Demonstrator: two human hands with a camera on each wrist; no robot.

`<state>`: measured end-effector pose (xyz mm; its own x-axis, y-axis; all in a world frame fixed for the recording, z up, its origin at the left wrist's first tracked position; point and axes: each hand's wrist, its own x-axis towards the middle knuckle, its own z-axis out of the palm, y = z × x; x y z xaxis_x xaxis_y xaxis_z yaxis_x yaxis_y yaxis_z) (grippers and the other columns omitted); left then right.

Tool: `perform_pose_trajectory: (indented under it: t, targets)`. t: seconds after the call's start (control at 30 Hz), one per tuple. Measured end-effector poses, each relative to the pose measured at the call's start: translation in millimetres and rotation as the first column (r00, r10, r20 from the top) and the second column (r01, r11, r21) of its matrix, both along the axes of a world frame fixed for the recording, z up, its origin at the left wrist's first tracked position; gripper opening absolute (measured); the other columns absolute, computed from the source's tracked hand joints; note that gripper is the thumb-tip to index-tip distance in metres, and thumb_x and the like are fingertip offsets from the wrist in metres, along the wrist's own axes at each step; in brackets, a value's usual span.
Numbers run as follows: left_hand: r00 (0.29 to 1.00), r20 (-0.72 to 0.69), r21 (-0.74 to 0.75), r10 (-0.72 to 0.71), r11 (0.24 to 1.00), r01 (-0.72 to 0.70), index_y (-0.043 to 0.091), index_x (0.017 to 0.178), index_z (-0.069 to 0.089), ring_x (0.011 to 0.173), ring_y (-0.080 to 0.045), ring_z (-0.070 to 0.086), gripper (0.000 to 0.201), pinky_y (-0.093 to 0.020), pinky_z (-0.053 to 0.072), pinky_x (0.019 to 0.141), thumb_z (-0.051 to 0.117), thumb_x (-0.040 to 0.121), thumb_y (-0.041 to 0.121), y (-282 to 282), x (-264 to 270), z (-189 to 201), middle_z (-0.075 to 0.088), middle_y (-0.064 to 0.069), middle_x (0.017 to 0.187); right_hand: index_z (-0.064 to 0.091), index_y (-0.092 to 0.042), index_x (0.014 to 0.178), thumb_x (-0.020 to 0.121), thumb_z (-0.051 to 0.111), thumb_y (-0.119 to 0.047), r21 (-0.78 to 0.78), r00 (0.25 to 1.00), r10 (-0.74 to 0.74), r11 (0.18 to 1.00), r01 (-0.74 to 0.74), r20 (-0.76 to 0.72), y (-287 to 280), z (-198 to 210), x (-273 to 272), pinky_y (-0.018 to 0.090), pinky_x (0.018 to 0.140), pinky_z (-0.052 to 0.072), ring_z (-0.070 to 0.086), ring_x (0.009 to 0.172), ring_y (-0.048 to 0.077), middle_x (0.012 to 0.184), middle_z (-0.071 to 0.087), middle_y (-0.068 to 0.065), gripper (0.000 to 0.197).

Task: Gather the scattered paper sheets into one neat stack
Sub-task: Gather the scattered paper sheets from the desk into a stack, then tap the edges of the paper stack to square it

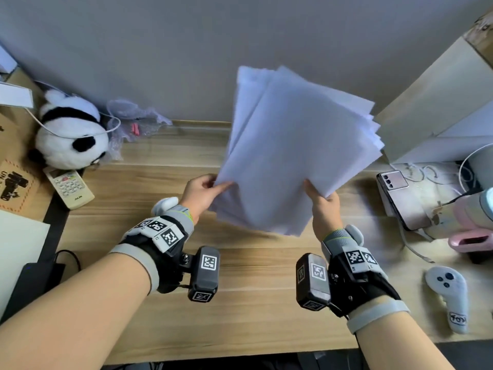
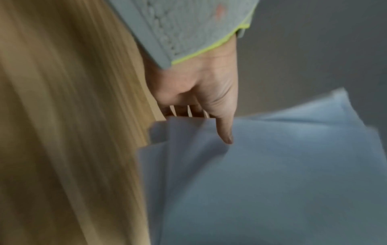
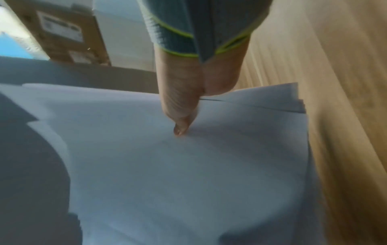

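Observation:
A loose bundle of several white paper sheets (image 1: pixel 296 148) is lifted off the wooden desk (image 1: pixel 240 303), fanned out and skewed, with corners sticking out at the top and right. My left hand (image 1: pixel 205 192) pinches its lower left edge, thumb on top and the other fingers underneath. My right hand (image 1: pixel 321 202) pinches the lower right edge the same way. In the left wrist view the thumb presses on the paper sheets (image 2: pixel 272 174). In the right wrist view the thumb lies on the top sheet of the paper sheets (image 3: pixel 188 165). Both wrist views are blurred.
A plush panda (image 1: pixel 70 134) and a remote control (image 1: pixel 70 188) lie at the left. At the right are a white box (image 1: pixel 437 110), a phone (image 1: pixel 402 198), a pink device (image 1: pixel 472 236) and a white controller (image 1: pixel 450 297). A cardboard box (image 3: pixel 60 33) shows behind.

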<state>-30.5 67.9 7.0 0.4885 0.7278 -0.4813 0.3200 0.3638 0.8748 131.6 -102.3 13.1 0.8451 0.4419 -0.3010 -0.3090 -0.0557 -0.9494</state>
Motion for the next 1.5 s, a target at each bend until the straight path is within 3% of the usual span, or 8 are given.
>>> perform_pose_trajectory:
  t: [0.2,0.37,0.5,0.73,0.87,1.2,1.37,1.5]
  targets:
    - [0.988,0.125,-0.4,0.093,0.916,-0.036,0.022,0.094,0.06,0.086,-0.017,0.062,0.02,-0.031,0.049,0.081,0.072,0.079,0.014,-18.4,-14.6,-17.5,0.069,0.002,0.093,0.051,-0.003,0.129,0.089,0.056,-0.011,0.26,0.947,-0.001,0.961,0.089,-0.322,-5.9,-12.2,-4.5,0.034,0.096,0.049,0.062,0.108,0.019,0.122,0.062,0.008,0.041]
    - [0.982,0.18,-0.449,0.05,0.893,0.037,0.009,0.123,0.059,0.095,-0.021,0.064,0.04,-0.041,0.046,0.096,0.064,0.084,0.002,-29.2,-3.6,-9.8,0.07,-0.007,0.11,0.059,0.003,0.12,0.064,0.08,-0.03,0.164,0.88,0.106,0.986,-0.033,-0.463,-8.4,-26.3,-17.5,0.039,0.107,0.04,0.055,0.119,0.028,0.13,0.057,0.019,0.068]
    - [0.993,0.082,-0.321,0.081,0.946,-0.051,-0.002,0.131,0.052,0.095,-0.022,0.061,0.042,-0.04,0.045,0.097,0.057,0.089,-0.003,-14.9,-9.8,-2.5,0.062,-0.015,0.117,0.066,-0.007,0.103,0.078,0.069,-0.014,0.06,0.902,-0.012,0.997,0.042,-0.431,-21.9,-25.9,7.0,0.025,0.073,0.056,0.064,0.095,0.02,0.101,0.07,0.006,0.026]
    - [0.997,0.021,-0.219,0.072,0.974,-0.065,0.002,0.133,0.05,0.109,-0.013,0.052,0.042,-0.025,0.033,0.091,0.055,0.091,0.002,8.5,-25.6,15.5,0.061,0.0,0.109,0.063,-0.012,0.106,0.075,0.07,-0.019,0.087,0.982,0.153,0.986,-0.144,-0.107,-52.3,1.0,60.0,0.017,0.058,0.049,0.063,0.065,0.005,0.078,0.072,-0.007,0.032]
    - [0.997,0.056,-0.129,0.058,0.99,-0.051,-0.002,0.134,0.049,0.117,-0.021,0.054,0.045,-0.028,0.039,0.098,0.054,0.089,-0.007,15.1,-21.8,25.1,0.057,-0.009,0.128,0.068,-0.015,0.098,0.066,0.078,-0.025,-0.152,0.938,0.342,0.931,-0.331,0.057,-43.7,9.7,62.6,0.018,0.063,0.054,0.067,0.07,0.006,0.082,0.074,-0.007,0.035]
    - [0.999,0.024,0.043,0.036,0.998,-0.037,0.021,0.08,0.065,0.093,-0.02,0.062,0.029,-0.037,0.05,0.088,0.074,0.054,0.014,21.6,-22.6,28.4,0.068,-0.007,0.091,0.069,-0.016,0.085,0.073,0.073,-0.004,-0.155,0.946,0.302,0.947,-0.283,0.12,-33.9,1.5,47.4,0.019,0.069,0.054,0.066,0.069,0.002,0.075,0.073,-0.01,0.018]
    - [0.999,-0.037,0.064,0.006,0.998,-0.004,0.012,0.096,0.07,0.103,-0.025,0.066,0.057,-0.043,0.052,0.097,0.08,0.044,0.031,17.2,-23.5,17.1,0.072,-0.009,0.103,0.069,-0.003,0.101,0.072,0.075,-0.015,-0.172,0.94,0.328,0.935,-0.309,0.094,-33.8,-8.4,41.0,0.03,0.063,0.049,0.064,0.072,0.019,0.083,0.072,0.003,0.032]
    - [1.0,-0.014,0.069,0.027,0.997,-0.026,0.021,0.09,0.067,0.096,-0.018,0.063,0.03,-0.032,0.049,0.092,0.082,0.067,0.01,19.2,-21.2,11.5,0.069,0.001,0.092,0.068,-0.006,0.096,0.07,0.075,-0.012,-0.109,0.958,0.263,0.962,-0.252,0.11,-22.7,-2.4,30.8,0.027,0.051,0.05,0.062,0.066,0.023,0.078,0.07,0.004,0.027]
